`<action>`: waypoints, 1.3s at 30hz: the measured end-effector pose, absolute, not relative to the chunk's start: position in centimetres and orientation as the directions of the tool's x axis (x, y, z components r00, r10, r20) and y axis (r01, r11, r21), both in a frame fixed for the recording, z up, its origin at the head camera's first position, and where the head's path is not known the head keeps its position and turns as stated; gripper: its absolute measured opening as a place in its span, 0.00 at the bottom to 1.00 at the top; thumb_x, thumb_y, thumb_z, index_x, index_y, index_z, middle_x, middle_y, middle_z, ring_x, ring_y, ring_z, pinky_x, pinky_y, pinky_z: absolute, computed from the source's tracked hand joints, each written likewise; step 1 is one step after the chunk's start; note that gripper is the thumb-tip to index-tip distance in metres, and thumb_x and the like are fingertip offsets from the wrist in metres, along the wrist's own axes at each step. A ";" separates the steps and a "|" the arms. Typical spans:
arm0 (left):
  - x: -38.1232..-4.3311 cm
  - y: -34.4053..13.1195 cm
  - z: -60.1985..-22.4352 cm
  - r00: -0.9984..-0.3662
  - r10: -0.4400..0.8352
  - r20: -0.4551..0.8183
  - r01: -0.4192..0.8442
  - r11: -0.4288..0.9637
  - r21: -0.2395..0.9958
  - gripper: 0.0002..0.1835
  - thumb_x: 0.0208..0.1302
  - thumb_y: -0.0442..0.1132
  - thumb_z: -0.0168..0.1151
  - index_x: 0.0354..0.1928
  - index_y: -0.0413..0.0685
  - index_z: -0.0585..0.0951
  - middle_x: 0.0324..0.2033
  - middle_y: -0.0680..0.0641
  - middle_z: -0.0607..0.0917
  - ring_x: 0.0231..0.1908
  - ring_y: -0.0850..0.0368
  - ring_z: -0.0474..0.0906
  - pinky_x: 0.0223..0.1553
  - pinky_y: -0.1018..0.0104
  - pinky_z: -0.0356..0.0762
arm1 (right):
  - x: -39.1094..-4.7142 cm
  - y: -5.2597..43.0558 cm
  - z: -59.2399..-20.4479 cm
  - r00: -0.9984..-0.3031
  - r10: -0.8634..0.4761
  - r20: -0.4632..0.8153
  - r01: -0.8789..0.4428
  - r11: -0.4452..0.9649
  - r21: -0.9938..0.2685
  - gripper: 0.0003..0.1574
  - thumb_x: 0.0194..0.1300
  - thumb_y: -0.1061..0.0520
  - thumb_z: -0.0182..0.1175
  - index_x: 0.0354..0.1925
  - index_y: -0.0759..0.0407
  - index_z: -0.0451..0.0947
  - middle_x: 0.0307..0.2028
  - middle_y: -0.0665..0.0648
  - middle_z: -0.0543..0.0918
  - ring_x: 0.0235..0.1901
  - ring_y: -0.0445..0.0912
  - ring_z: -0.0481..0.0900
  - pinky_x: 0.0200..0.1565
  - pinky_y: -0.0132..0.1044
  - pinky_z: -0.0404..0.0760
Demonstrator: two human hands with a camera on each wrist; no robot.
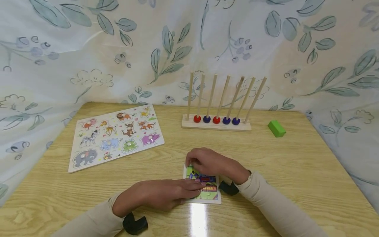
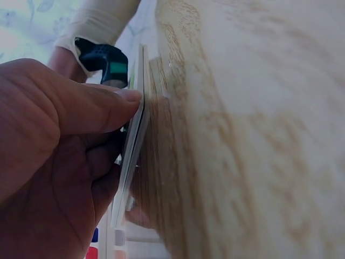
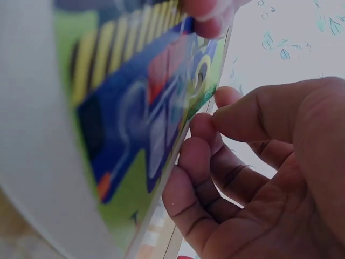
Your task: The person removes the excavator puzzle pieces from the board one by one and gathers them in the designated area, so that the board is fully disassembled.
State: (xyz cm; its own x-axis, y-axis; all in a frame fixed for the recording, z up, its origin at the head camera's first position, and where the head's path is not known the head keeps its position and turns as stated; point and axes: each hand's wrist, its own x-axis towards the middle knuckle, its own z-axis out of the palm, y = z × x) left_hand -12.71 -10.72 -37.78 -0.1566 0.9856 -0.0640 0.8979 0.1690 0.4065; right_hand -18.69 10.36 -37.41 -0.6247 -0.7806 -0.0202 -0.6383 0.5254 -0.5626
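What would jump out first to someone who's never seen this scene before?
Probably the colourful jigsaw puzzle, low centre in the head view, partly covered by the left hand, the right hand at its far edge. Next, perhaps, the peg rack standing behind it with red and blue beads, then the animal board at left.

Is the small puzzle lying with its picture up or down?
Up: the small puzzle shows its coloured side to the head camera.

The head view looks forward and down from above the near side of the yellowish wood-grain worktop [image 1: 165, 158], reaching its far corners. Left and right wrist views, both close up, share the white-bordered, multicoloured flat jigsaw puzzle [image 1: 208, 196], edge-on and slanted respectively.
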 end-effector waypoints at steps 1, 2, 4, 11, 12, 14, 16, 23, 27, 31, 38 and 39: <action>-12.7 -10.7 -37.8 -0.156 0.986 -0.064 0.899 0.169 0.405 0.25 0.73 0.31 0.49 0.70 0.38 0.65 0.72 0.43 0.59 0.72 0.53 0.52 0.69 0.65 0.52 | -18.7 10.4 -37.4 -0.628 -0.778 -0.017 -0.637 0.526 -0.564 0.15 0.67 0.68 0.51 0.35 0.53 0.81 0.34 0.45 0.79 0.32 0.39 0.74 0.39 0.32 0.76; -12.7 -10.7 -37.8 -0.157 0.986 -0.065 0.899 0.170 0.403 0.25 0.73 0.31 0.49 0.70 0.38 0.65 0.72 0.44 0.59 0.72 0.53 0.51 0.69 0.65 0.52 | -18.7 10.4 -37.4 -0.629 -0.777 -0.015 -0.636 0.526 -0.565 0.14 0.67 0.67 0.51 0.35 0.53 0.81 0.34 0.45 0.79 0.32 0.39 0.75 0.39 0.32 0.76; -12.7 -10.7 -37.7 -0.158 0.985 -0.066 0.900 0.171 0.401 0.25 0.73 0.31 0.49 0.70 0.38 0.65 0.72 0.44 0.59 0.72 0.53 0.52 0.69 0.65 0.52 | -18.6 10.4 -37.5 -0.629 -0.778 -0.014 -0.633 0.523 -0.571 0.14 0.67 0.67 0.52 0.35 0.53 0.81 0.34 0.45 0.80 0.32 0.38 0.75 0.38 0.32 0.77; -12.8 -10.7 -37.8 -0.165 0.983 -0.082 0.885 0.184 0.428 0.25 0.74 0.32 0.49 0.71 0.39 0.64 0.73 0.45 0.58 0.72 0.53 0.50 0.68 0.65 0.53 | -18.5 10.9 -37.3 -0.647 -0.761 -0.059 -0.561 0.526 -0.639 0.09 0.69 0.64 0.55 0.41 0.55 0.82 0.34 0.45 0.81 0.28 0.38 0.73 0.33 0.32 0.76; -12.8 -10.7 -37.8 -0.164 0.983 -0.083 0.883 0.184 0.432 0.25 0.74 0.32 0.49 0.71 0.39 0.64 0.73 0.45 0.58 0.72 0.53 0.50 0.68 0.65 0.53 | -18.5 11.0 -37.3 -0.650 -0.757 -0.065 -0.549 0.526 -0.649 0.09 0.69 0.64 0.56 0.42 0.56 0.82 0.34 0.46 0.81 0.28 0.38 0.72 0.33 0.32 0.76; -12.8 -10.7 -37.8 -0.162 0.983 -0.085 0.882 0.183 0.435 0.25 0.74 0.32 0.49 0.71 0.39 0.64 0.73 0.45 0.58 0.72 0.53 0.50 0.68 0.65 0.54 | -18.5 11.2 -37.3 -0.652 -0.755 -0.074 -0.530 0.523 -0.667 0.09 0.69 0.63 0.57 0.44 0.57 0.82 0.36 0.46 0.81 0.29 0.38 0.73 0.35 0.32 0.77; -12.8 -10.7 -37.7 -0.161 0.983 -0.090 0.876 0.185 0.445 0.25 0.74 0.32 0.49 0.71 0.39 0.63 0.73 0.45 0.57 0.72 0.53 0.50 0.69 0.65 0.53 | -18.5 11.3 -37.3 -0.649 -0.757 -0.077 -0.518 0.514 -0.684 0.08 0.69 0.63 0.58 0.44 0.57 0.82 0.38 0.47 0.81 0.32 0.38 0.74 0.37 0.32 0.78; -12.8 -10.7 -37.7 -0.164 0.982 -0.099 0.871 0.191 0.453 0.25 0.74 0.32 0.48 0.71 0.39 0.64 0.73 0.44 0.58 0.72 0.53 0.50 0.69 0.65 0.53 | -18.5 11.6 -37.2 -0.637 -0.770 -0.040 -0.492 0.447 -0.747 0.07 0.66 0.66 0.60 0.39 0.56 0.82 0.36 0.48 0.80 0.33 0.40 0.75 0.37 0.34 0.79; -12.8 -10.6 -37.5 -0.171 0.979 -0.111 0.862 0.203 0.465 0.25 0.74 0.32 0.48 0.71 0.39 0.64 0.73 0.45 0.58 0.72 0.53 0.50 0.69 0.65 0.53 | -18.5 11.6 -37.1 -0.635 -0.772 -0.042 -0.480 0.437 -0.761 0.06 0.67 0.65 0.60 0.37 0.55 0.81 0.36 0.48 0.81 0.32 0.40 0.76 0.37 0.33 0.79; -12.7 -10.6 -37.4 -0.167 0.979 -0.113 0.861 0.201 0.467 0.25 0.74 0.31 0.49 0.71 0.39 0.64 0.73 0.45 0.57 0.72 0.53 0.50 0.69 0.64 0.53 | -18.4 11.7 -37.2 -0.644 -0.764 -0.047 -0.460 0.436 -0.773 0.07 0.68 0.65 0.59 0.37 0.54 0.81 0.35 0.46 0.82 0.32 0.40 0.76 0.37 0.34 0.79; -12.7 -10.6 -37.4 -0.169 0.978 -0.118 0.866 0.205 0.456 0.25 0.73 0.31 0.49 0.71 0.38 0.64 0.73 0.44 0.58 0.72 0.53 0.51 0.69 0.64 0.53 | -18.4 12.3 -37.2 -0.700 -0.714 -0.033 -0.396 0.426 -0.813 0.07 0.69 0.64 0.59 0.38 0.55 0.82 0.36 0.48 0.82 0.34 0.42 0.77 0.37 0.34 0.79; -12.6 -10.6 -37.4 -0.171 0.978 -0.116 0.867 0.206 0.455 0.25 0.73 0.31 0.50 0.71 0.38 0.65 0.73 0.44 0.58 0.72 0.53 0.52 0.69 0.64 0.53 | -18.4 12.5 -37.1 -0.707 -0.707 -0.029 -0.392 0.426 -0.815 0.07 0.69 0.64 0.58 0.38 0.55 0.82 0.36 0.48 0.82 0.34 0.43 0.77 0.37 0.34 0.79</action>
State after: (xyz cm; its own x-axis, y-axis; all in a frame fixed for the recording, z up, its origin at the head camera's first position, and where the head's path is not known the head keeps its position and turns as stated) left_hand -12.65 -10.65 -37.38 -0.1714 0.9784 -0.1157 0.8666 0.2056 0.4547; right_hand -18.39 12.46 -37.07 -0.7071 -0.7065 -0.0294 -0.3920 0.4263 -0.8152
